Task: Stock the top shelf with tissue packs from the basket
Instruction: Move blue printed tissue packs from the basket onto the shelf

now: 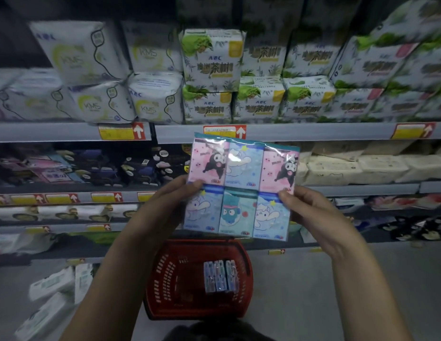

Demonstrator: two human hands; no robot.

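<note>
A flat multipack of cartoon tissue packs (241, 185), pink, blue and teal under clear wrap, is held upright in front of the shelves. My left hand (170, 200) grips its left edge, thumb on the front. My right hand (305, 207) grips its right edge the same way. Below them a red plastic basket (165, 279) stands on the floor with another blue tissue pack (219, 275) lying inside. The upper shelf (313, 131) carries stacked white and green packages.
Lower shelves hold dark, pink and cream packs behind yellow and red price tags (121, 132). Several white packs (52, 281) lie on the grey floor at the left. Bare floor lies to the right of the basket.
</note>
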